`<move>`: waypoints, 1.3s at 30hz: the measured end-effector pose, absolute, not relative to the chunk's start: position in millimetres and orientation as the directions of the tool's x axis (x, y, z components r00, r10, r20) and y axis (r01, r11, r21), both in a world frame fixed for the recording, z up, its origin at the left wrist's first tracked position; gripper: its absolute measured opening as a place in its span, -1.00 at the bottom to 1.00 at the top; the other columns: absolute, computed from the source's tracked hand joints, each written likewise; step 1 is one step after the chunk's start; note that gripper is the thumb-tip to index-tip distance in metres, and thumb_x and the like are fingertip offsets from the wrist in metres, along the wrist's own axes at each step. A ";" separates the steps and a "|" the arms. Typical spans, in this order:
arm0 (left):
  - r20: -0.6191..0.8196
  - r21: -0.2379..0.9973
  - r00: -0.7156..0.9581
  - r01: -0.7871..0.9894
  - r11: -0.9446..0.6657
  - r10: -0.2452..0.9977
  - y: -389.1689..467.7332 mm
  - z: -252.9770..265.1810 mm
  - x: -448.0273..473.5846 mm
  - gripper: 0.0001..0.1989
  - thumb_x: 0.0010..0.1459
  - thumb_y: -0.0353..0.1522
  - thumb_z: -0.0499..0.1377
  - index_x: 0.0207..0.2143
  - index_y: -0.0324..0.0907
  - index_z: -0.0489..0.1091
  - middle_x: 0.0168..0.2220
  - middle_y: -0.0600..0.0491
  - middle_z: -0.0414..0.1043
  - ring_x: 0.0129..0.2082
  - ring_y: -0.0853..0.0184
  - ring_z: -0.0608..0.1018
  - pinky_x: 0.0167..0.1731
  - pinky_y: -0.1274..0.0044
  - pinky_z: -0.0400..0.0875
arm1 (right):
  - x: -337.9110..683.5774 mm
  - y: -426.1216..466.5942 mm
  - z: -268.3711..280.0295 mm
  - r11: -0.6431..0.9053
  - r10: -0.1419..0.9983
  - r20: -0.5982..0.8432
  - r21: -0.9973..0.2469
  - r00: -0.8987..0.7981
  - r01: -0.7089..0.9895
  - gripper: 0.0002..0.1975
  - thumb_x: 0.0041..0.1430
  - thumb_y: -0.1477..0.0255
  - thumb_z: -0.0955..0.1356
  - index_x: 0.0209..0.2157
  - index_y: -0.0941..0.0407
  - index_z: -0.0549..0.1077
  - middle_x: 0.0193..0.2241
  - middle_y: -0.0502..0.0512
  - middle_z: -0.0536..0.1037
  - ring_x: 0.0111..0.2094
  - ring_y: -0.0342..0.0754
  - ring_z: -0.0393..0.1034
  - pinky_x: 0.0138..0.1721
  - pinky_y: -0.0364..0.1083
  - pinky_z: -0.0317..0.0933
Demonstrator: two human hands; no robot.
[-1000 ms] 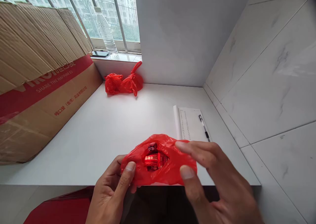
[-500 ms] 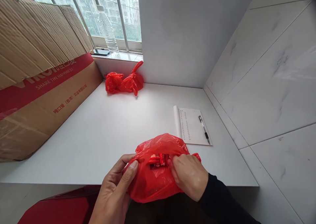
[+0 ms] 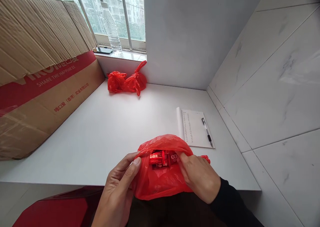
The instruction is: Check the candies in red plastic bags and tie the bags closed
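Note:
A thin red plastic bag (image 3: 162, 183) is stretched open between my hands at the table's front edge. My left hand (image 3: 122, 180) pinches its left rim, thumb on top. On the right side, my right hand (image 3: 200, 175) is closed on the bag's rim, its fingertips partly hidden by the plastic. Inside the mouth lie shiny red packets (image 3: 160, 158) with pale printing; their kind is not clear, and the rest of the contents is covered by the bag.
Two knotted red bags (image 3: 127, 83) sit at the back wall. A notepad (image 3: 196, 130) with a pen (image 3: 207, 132) lies to the right. A large cardboard box (image 3: 50, 103) fills the left. On the sill stand a water bottle (image 3: 111, 28) and a phone (image 3: 103, 50).
My right hand has moved to the right and the bag's mouth is wider. More of the red packets shows. The view has shifted slightly.

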State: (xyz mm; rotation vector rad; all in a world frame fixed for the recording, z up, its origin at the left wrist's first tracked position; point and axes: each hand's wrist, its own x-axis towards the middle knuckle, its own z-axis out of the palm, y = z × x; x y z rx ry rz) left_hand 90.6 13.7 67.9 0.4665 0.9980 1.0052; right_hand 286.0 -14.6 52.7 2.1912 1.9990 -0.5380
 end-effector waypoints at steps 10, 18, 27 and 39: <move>-0.424 0.728 0.228 -0.490 0.480 0.876 19.4 59.9 88.6 -0.81 -0.05 -0.28 0.45 -0.34 -0.09 0.60 -0.37 0.10 0.61 -0.40 0.33 0.62 -0.51 0.69 0.46 | 289.5 -10.3 47.1 -0.160 0.947 -0.305 -0.169 0.103 0.973 -0.70 0.40 0.52 0.09 -0.02 0.14 0.37 -0.48 0.10 0.58 -0.45 0.08 0.51 -0.49 -0.06 -0.14; -0.396 0.747 0.269 -0.461 0.478 0.878 22.5 51.5 82.2 -0.80 0.00 -0.26 0.43 -0.28 -0.06 0.61 -0.34 0.07 0.62 -0.41 0.32 0.61 -0.50 0.66 0.48 | 291.4 -13.4 39.8 -0.157 0.969 -0.226 -0.241 0.101 0.958 -0.71 0.41 0.51 0.09 -0.08 0.11 0.38 -0.39 0.08 0.56 -0.44 0.03 0.47 -0.47 -0.07 -0.07; -0.445 0.744 0.211 -0.453 0.491 0.870 20.6 56.6 87.0 -0.76 -0.04 -0.25 0.44 -0.26 -0.04 0.61 -0.31 0.11 0.62 -0.34 0.32 0.61 -0.45 0.69 0.49 | 295.5 -9.7 32.9 -0.128 0.974 -0.214 -0.256 0.073 0.958 -0.63 0.33 0.58 0.11 0.09 0.14 0.31 -0.44 0.05 0.52 -0.48 0.03 0.43 -0.50 -0.07 -0.10; -0.459 0.738 0.197 -0.459 0.495 0.866 19.4 58.9 88.1 -0.71 -0.05 -0.26 0.45 -0.22 -0.04 0.61 -0.21 0.07 0.64 -0.26 0.25 0.64 -0.47 0.66 0.50 | 292.2 -11.1 29.0 -0.115 0.982 -0.180 -0.309 0.060 0.944 -0.64 0.34 0.56 0.11 0.07 0.09 0.32 -0.42 0.04 0.51 -0.48 0.01 0.41 -0.48 -0.07 -0.08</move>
